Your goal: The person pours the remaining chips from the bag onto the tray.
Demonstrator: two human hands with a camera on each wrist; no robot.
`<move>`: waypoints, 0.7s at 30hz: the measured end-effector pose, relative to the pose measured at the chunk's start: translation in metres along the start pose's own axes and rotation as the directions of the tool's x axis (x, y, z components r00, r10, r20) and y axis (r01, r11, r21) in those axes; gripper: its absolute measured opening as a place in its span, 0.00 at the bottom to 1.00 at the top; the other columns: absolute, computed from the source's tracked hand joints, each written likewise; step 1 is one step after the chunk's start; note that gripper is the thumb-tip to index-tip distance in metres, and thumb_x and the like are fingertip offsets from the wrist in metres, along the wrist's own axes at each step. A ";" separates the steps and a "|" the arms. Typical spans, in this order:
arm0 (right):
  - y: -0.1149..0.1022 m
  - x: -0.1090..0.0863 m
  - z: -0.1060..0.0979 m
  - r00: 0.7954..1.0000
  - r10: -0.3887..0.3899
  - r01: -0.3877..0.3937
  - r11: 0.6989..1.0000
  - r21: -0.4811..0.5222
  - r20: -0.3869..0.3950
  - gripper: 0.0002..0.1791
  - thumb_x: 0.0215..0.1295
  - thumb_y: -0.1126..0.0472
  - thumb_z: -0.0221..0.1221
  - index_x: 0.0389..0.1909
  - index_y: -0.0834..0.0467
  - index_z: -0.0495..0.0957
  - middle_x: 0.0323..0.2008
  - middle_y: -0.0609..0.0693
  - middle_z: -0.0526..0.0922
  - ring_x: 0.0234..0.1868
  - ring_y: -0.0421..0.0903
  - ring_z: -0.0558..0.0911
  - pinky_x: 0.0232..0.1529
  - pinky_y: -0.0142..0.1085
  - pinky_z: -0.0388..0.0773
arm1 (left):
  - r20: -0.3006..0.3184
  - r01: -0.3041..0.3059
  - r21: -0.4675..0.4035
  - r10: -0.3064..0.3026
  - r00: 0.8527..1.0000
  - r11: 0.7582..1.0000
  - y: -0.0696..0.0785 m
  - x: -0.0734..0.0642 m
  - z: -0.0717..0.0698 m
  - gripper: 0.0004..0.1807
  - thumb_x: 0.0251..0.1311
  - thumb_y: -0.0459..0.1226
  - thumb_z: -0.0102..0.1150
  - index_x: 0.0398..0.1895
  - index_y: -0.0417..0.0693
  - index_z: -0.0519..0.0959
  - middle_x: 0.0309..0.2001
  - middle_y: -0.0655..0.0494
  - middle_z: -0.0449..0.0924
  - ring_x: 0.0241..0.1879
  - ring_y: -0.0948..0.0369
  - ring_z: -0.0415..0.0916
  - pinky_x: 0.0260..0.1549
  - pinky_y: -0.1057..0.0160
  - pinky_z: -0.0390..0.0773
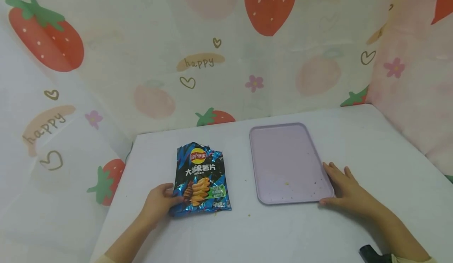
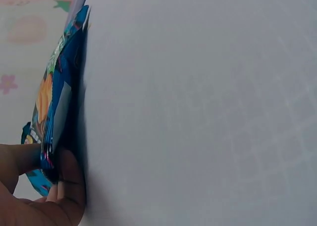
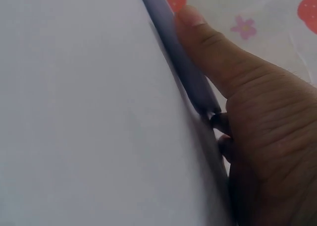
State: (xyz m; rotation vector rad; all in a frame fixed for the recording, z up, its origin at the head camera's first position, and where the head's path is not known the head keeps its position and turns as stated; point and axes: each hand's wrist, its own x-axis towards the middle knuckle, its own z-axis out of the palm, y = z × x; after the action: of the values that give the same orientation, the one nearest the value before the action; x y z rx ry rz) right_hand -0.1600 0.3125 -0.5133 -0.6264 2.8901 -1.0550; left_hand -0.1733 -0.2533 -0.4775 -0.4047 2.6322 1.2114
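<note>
A blue and black Lay's potato chip bag point(image 1: 201, 180) lies on the white table, its far end torn and ragged. My left hand point(image 1: 160, 204) grips the bag's left edge near the lower corner, thumb on the printed face and fingers behind. In the left wrist view the bag point(image 2: 59, 82) is seen edge-on, pinched by the left hand point(image 2: 49, 201). To its right lies a light purple tray point(image 1: 286, 157) with a few crumbs. Around the tray's near right corner rests my right hand point(image 1: 348, 192), fingers spread. The right wrist view shows its thumb point(image 3: 213, 42) against the tray rim point(image 3: 173, 42).
Small crumbs point(image 1: 249, 215) dot the table point(image 1: 240, 239) between bag and tray. A strawberry-print cloth point(image 1: 219, 86) hangs behind and at both sides. A black object point(image 1: 371, 254) sits at the right wrist.
</note>
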 end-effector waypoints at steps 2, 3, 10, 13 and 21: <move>0.003 0.006 -0.002 1.000 -0.005 0.005 1.000 0.000 0.019 0.64 0.53 0.39 0.74 0.80 0.64 0.50 0.77 0.71 0.53 0.80 0.66 0.47 0.78 0.53 0.22 | -0.004 0.023 -0.052 -0.023 1.000 0.998 0.001 -0.004 0.001 0.35 0.62 0.39 0.71 0.68 0.30 0.70 0.57 0.34 0.81 0.58 0.42 0.79 0.61 0.41 0.75; 0.004 0.009 -0.003 1.000 -0.007 0.007 1.000 0.000 0.027 0.64 0.53 0.39 0.74 0.80 0.64 0.50 0.77 0.71 0.53 0.80 0.65 0.47 0.78 0.53 0.22 | -0.007 0.035 -0.077 -0.035 0.999 0.996 0.002 -0.006 0.002 0.33 0.63 0.39 0.70 0.66 0.31 0.71 0.55 0.35 0.83 0.55 0.44 0.81 0.60 0.43 0.77; 0.010 0.012 -0.003 0.999 -0.010 0.010 1.000 0.000 0.042 0.65 0.51 0.38 0.75 0.81 0.62 0.50 0.77 0.70 0.54 0.81 0.65 0.47 0.78 0.54 0.22 | -0.045 0.061 -0.139 -0.067 0.997 0.988 0.003 -0.012 0.005 0.23 0.67 0.36 0.65 0.60 0.32 0.76 0.48 0.40 0.86 0.45 0.56 0.84 0.48 0.54 0.83; 0.010 0.010 -0.003 0.999 -0.001 0.001 1.000 0.012 0.049 0.65 0.51 0.38 0.75 0.81 0.62 0.50 0.78 0.70 0.53 0.80 0.67 0.46 0.78 0.54 0.22 | -0.062 0.055 -0.178 -0.067 0.996 0.983 0.003 -0.014 0.006 0.20 0.69 0.36 0.63 0.59 0.34 0.76 0.49 0.40 0.85 0.45 0.57 0.83 0.47 0.57 0.82; 0.009 0.012 -0.006 0.999 -0.009 0.010 1.000 -0.006 0.051 0.65 0.52 0.37 0.73 0.81 0.61 0.49 0.78 0.69 0.53 0.81 0.65 0.47 0.78 0.52 0.21 | -0.117 0.000 -0.281 -0.034 0.993 0.960 0.012 -0.011 0.007 0.19 0.75 0.44 0.57 0.60 0.42 0.75 0.56 0.43 0.83 0.48 0.58 0.81 0.43 0.68 0.79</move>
State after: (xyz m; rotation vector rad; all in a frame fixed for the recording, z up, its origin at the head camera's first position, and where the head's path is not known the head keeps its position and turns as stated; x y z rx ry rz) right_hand -0.1753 0.3182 -0.5129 -0.6579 2.8511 -1.0156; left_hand -0.1661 -0.2386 -0.4706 -0.5635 2.5509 1.6094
